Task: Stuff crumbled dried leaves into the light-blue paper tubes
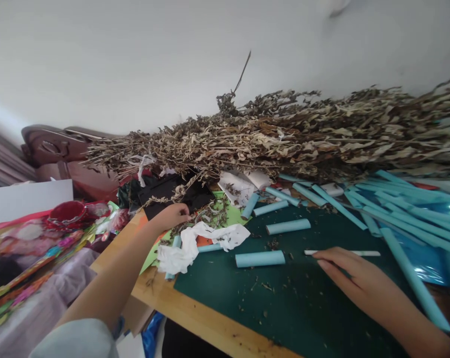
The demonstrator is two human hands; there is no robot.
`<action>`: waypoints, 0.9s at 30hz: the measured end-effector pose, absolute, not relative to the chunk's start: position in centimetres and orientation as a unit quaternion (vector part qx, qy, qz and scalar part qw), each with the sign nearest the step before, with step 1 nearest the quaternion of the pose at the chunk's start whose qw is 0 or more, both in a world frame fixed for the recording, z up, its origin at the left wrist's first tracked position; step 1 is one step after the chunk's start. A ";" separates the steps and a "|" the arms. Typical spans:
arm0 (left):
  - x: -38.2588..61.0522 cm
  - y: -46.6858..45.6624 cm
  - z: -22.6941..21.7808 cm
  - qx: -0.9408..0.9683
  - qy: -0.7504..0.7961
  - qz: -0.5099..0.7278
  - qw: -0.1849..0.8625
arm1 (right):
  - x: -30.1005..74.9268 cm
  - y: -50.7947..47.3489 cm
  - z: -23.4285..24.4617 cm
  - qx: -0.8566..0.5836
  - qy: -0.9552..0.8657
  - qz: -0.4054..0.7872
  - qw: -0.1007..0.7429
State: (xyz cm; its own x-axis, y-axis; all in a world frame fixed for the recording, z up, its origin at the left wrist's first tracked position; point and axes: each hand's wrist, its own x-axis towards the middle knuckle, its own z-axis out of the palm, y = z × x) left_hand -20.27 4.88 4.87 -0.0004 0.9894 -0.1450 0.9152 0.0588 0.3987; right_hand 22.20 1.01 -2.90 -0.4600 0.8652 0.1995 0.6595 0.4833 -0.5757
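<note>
My left hand (172,217) reaches over a small heap of crumbled dried leaves (213,213). Its fingers are curled together at the edge of the heap; whatever they grip is too small to make out. On the dark green mat (217,293), my right hand (346,271) has its fingers closed over a thin white stick (368,253), which lies crosswise with both ends showing. Between the hands are short light-blue paper tubes, one tube (260,259) nearer me and another tube (288,226) behind it. Crumpled white tissue (195,243) lies just right of my left forearm.
A long pile of dried leafy stalks (284,134) runs along the wall. Several long blue paper tubes (407,209) are stacked at the right. A black tray-like item (180,194) sits behind my left hand. Colourful craft pieces (34,248) cover the left side. The wooden table edge (195,313) is nearest me.
</note>
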 end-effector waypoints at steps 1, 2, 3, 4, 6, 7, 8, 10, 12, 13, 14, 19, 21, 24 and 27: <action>-20.3 4.7 5.0 0.674 0.701 0.113 0.204 | 22.2 1.0 -2.9 -0.461 -0.827 0.213 0.241; -20.3 4.5 5.1 0.667 0.701 0.132 0.215 | 22.1 1.0 -2.8 -0.461 -0.827 0.212 0.240; -20.3 4.3 5.1 0.658 0.701 0.152 0.229 | 22.1 0.9 -2.8 -0.463 -0.827 0.212 0.239; -20.3 4.1 5.1 0.646 0.702 0.173 0.246 | 22.1 0.9 -2.8 -0.464 -0.826 0.212 0.239; -20.4 3.7 5.1 0.613 0.703 0.218 0.287 | 22.1 0.9 -2.7 -0.464 -0.825 0.213 0.242; -20.4 3.5 5.1 0.592 0.703 0.244 0.309 | 22.1 0.8 -2.7 -0.463 -0.825 0.215 0.243; -20.4 3.4 5.2 0.568 0.703 0.271 0.330 | 22.1 0.8 -2.7 -0.463 -0.824 0.216 0.244; -20.2 3.1 5.6 0.515 0.698 0.331 0.371 | 22.0 0.8 -2.6 -0.464 -0.822 0.220 0.246; -19.6 2.9 6.4 0.459 0.679 0.403 0.407 | 21.9 0.9 -2.5 -0.463 -0.822 0.223 0.244; -18.9 2.6 7.0 0.432 0.663 0.441 0.424 | 21.9 0.9 -2.6 -0.462 -0.823 0.225 0.243; -18.1 2.3 7.6 0.406 0.641 0.479 0.441 | 21.9 0.9 -2.6 -0.460 -0.823 0.227 0.243; -11.2 -1.0 9.0 0.317 0.526 0.586 0.529 | 21.5 0.7 -2.5 -0.456 -0.815 0.213 0.285; -8.0 -2.5 8.5 0.209 0.433 0.622 0.618 | 20.7 0.2 -1.9 -0.453 -0.807 0.203 0.320; -3.9 -3.8 6.8 0.044 0.304 0.634 0.710 | 18.7 -1.2 0.0 -0.416 -0.806 0.214 0.363; -0.7 -3.5 5.2 -0.007 0.268 0.624 0.734 | 16.1 -2.4 1.8 -0.359 -0.791 0.257 0.425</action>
